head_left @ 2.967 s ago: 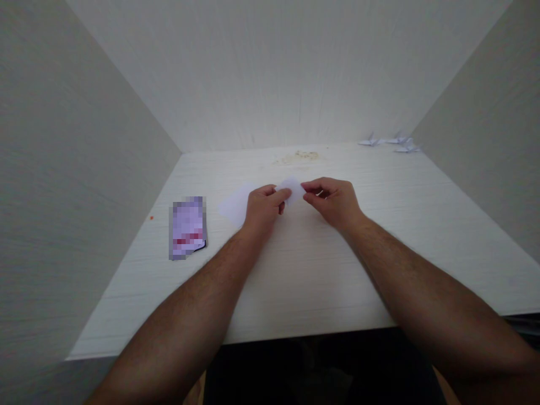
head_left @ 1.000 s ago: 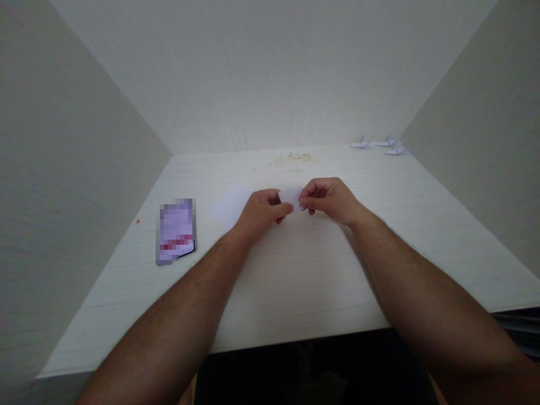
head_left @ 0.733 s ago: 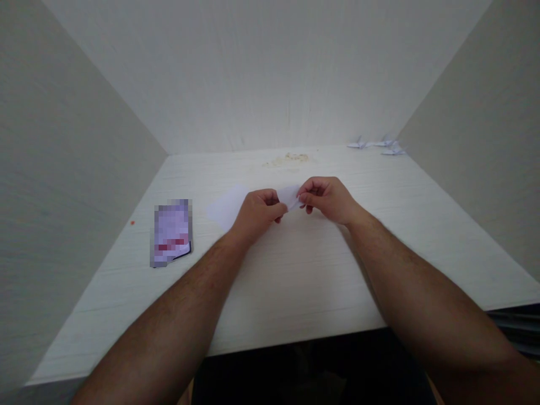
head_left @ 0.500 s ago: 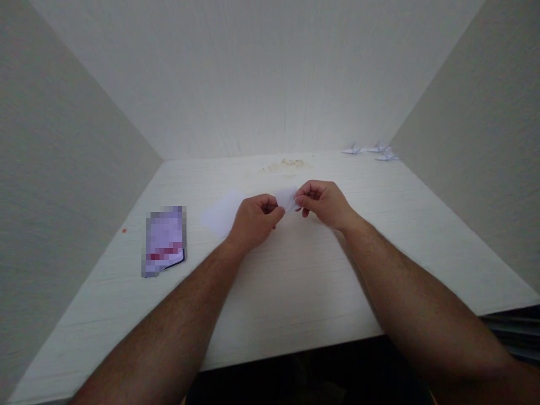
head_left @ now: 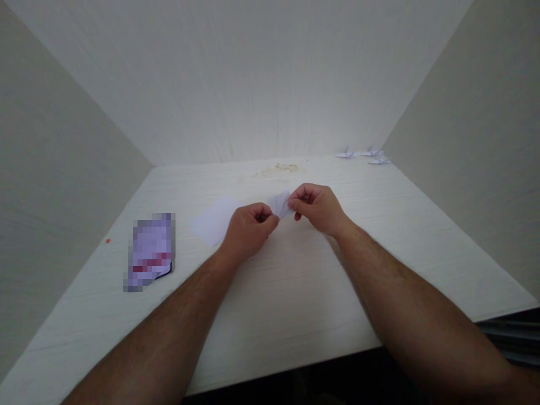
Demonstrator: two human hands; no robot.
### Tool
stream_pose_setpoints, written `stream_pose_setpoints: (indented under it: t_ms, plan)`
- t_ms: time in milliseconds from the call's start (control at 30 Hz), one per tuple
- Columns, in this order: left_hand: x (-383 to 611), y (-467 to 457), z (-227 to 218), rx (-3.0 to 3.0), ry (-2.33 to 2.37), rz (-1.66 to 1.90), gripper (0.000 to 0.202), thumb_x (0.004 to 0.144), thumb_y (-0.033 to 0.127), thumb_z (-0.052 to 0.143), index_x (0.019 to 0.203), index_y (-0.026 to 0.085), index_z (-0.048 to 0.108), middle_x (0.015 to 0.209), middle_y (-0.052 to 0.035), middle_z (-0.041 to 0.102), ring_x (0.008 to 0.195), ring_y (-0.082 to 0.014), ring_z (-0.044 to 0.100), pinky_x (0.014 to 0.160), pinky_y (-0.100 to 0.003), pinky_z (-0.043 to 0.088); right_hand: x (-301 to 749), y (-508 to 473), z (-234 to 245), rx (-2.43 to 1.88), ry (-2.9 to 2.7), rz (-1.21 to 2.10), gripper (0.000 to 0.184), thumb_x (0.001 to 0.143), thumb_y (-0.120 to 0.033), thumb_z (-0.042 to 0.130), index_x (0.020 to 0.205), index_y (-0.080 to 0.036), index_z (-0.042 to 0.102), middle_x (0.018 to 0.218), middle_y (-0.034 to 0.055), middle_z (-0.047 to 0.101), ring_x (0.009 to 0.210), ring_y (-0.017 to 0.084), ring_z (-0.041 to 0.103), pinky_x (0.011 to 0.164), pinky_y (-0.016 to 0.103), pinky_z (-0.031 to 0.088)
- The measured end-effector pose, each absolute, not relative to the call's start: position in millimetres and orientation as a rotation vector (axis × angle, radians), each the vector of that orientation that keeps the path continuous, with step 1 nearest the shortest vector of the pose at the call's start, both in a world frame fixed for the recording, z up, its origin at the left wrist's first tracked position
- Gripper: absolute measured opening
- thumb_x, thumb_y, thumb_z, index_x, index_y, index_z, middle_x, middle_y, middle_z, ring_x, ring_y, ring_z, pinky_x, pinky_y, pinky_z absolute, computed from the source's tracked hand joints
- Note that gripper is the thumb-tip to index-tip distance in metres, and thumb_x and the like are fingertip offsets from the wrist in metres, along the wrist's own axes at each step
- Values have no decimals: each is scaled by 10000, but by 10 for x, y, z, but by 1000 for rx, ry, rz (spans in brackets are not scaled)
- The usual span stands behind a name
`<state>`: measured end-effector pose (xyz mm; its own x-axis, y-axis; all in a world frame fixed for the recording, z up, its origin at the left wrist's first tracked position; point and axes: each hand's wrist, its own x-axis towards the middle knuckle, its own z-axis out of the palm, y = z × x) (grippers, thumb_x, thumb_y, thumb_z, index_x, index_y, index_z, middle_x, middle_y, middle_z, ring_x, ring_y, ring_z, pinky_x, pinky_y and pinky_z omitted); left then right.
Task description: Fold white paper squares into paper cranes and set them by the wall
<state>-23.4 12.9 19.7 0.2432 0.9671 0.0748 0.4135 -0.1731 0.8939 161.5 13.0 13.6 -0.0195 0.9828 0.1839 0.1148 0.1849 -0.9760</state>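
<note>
At the left of the white wood-grain surface (head_left: 295, 292) lies a rectangular lilac item with a red band and a dark corner (head_left: 151, 251), blurred beyond reading. To its right a flat sheet of white paper (head_left: 213, 221) lies just beside the left hand (head_left: 248, 230), partly hidden behind it. The left hand is curled, thumb and forefinger pinching the near-left edge of a small folded piece of white paper (head_left: 280, 203). This piece is held just above the surface, between the two hands. The right hand (head_left: 315, 207) is likewise curled and pinches the far-right edge. The long axis of the piece appears to run from one pinch to the other, across the view and slightly away from the person. Its face is turned toward the camera, and which end leads cannot be told. Risk, as a judgement: uneven pull between the two pinches could skew a crease or tear the thin paper. A loosened pinch could drop the piece onto the flat sheet. Three small folded white paper cranes (head_left: 363, 156) sit well apart at the far right corner.
</note>
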Motion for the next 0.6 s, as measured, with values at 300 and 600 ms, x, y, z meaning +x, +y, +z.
stream_pose_setpoints:
  t_ms: [300, 600]
  plan:
    - [-212, 117, 186, 1705, 1294, 939, 192, 700, 204, 651, 543, 174, 545, 506, 47, 493, 472, -75, 387, 476, -221, 286, 1556, 110, 93, -1270, -1427, 835, 115, 774, -271, 678, 722, -189, 618, 583, -11, 641, 509, 118, 611, 476, 240, 472]
    - [-191, 94, 232, 1664, 1313, 884, 167, 694, 219, 649, 562, 167, 561, 516, 55, 493, 480, -75, 397, 493, -227, 293, 1541, 108, 40, -1306, -1497, 623, 104, 798, -270, 651, 734, -195, 618, 646, -3, 647, 590, 126, 580, 543, 257, 444]
